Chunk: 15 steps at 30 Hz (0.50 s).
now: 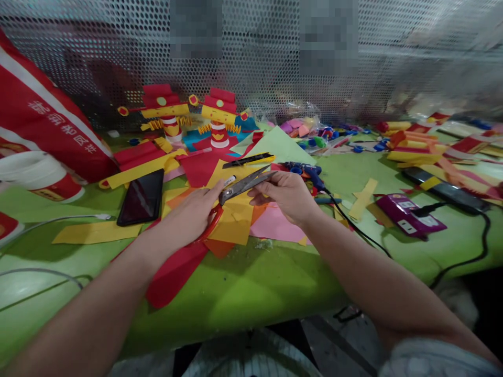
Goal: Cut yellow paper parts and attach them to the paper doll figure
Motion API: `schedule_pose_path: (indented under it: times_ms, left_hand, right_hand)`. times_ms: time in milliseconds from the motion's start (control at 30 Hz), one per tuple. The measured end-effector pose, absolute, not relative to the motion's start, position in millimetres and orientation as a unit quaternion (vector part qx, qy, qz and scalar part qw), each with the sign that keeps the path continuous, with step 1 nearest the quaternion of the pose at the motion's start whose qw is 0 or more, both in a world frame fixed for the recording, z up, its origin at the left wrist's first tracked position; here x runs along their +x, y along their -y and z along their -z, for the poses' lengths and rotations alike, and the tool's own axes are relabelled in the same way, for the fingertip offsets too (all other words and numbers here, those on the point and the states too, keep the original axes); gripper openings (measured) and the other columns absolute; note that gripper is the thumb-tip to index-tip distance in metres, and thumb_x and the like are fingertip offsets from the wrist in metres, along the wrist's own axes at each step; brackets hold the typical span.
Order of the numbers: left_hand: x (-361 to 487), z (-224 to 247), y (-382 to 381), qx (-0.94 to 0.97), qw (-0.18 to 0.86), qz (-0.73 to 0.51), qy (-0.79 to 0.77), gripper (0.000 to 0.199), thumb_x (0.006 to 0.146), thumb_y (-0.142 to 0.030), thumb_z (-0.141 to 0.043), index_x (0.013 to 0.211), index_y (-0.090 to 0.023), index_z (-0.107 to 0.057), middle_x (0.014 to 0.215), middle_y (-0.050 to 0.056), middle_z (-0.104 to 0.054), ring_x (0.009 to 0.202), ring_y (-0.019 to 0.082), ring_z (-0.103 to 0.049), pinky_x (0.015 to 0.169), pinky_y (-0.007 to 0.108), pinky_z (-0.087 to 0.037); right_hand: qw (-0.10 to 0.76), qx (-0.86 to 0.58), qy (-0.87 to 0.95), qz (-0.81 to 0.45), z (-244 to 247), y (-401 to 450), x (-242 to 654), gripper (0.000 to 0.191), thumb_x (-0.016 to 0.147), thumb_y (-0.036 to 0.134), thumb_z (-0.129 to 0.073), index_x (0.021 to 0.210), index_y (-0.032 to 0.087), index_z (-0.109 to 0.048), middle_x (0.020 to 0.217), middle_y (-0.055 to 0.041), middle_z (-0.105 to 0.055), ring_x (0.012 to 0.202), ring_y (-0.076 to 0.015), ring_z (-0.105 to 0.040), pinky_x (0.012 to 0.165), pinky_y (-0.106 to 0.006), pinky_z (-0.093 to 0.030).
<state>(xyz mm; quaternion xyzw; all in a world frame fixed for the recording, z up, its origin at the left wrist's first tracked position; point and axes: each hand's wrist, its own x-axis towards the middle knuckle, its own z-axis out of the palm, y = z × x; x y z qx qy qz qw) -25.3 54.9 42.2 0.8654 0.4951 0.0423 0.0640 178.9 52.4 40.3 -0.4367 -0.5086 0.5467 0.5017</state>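
Observation:
A pair of scissors [239, 189] with grey metal blades and red handles lies between my hands, its blades slightly apart. My left hand [194, 212] is closed about the red handles, which show partly below its fingers. At the other end, the fingertips of my right hand [285, 193] pinch the blades near their tips; whether a scrap is between them I cannot tell. Beneath are layered sheets of yellow paper [231, 225], with red paper [176, 277] to the left and pink paper [275, 222] under my right hand. A yellow-and-black utility knife [251, 159] lies just beyond the blades.
A phone [142, 199] and paper cup [43, 175] are left. Two red-and-yellow paper figures [218, 120] stand behind, near a perforated metal panel [259, 63]. To the right are a blue glue gun [310, 173] with a trailing cord and a purple power strip [408, 214].

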Motion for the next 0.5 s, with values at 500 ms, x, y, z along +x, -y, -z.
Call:
schedule_pose_path:
  times_ms: [500]
  left_hand:
    - [-27.5,-46.1,-56.1,0.877,0.057,-0.046,-0.474,0.065,0.076,-0.005,-0.032,0.140,-0.011,-0.022,0.123,0.018,-0.053,0.115,0.026,-0.049,0.095,0.045,-0.041]
  right_hand:
    - [0.497,-0.431,0.516,-0.548,-37.3,-54.0,179.6,0.017,0.059,0.027,-0.068,0.070,0.016,-0.061,0.055,0.0012,-0.066,0.047,-0.0098,-0.061,0.052,-0.025,-0.054]
